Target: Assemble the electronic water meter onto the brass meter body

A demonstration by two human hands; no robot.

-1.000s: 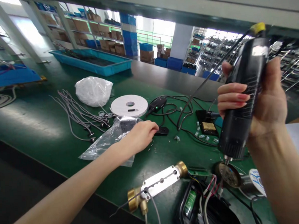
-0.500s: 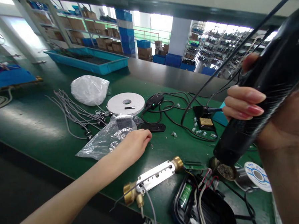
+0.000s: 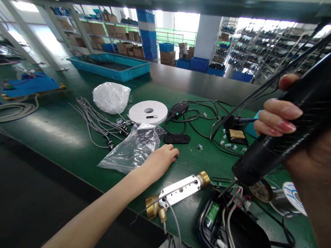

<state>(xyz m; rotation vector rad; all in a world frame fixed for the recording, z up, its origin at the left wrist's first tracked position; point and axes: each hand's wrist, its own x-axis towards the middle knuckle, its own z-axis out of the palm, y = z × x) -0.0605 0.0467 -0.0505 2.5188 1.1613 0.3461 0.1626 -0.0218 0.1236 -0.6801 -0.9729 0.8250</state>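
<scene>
Since the earlier frame the left hand (image 3: 164,158) has drawn back from the black plate (image 3: 176,139) just beyond it, fingers bent, whether pinching anything I cannot tell, and the screwdriver (image 3: 307,124) gripped in the right hand (image 3: 315,155) has tipped from near upright to a slant. Best keep that grip steady, nose clear of the open housing (image 3: 250,225) below the right hand; the screwdriver looks black, stout and finely ridged

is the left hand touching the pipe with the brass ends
Apart. The head view shows a strip of green bench between the left hand and the near edge of the pipe.
</scene>
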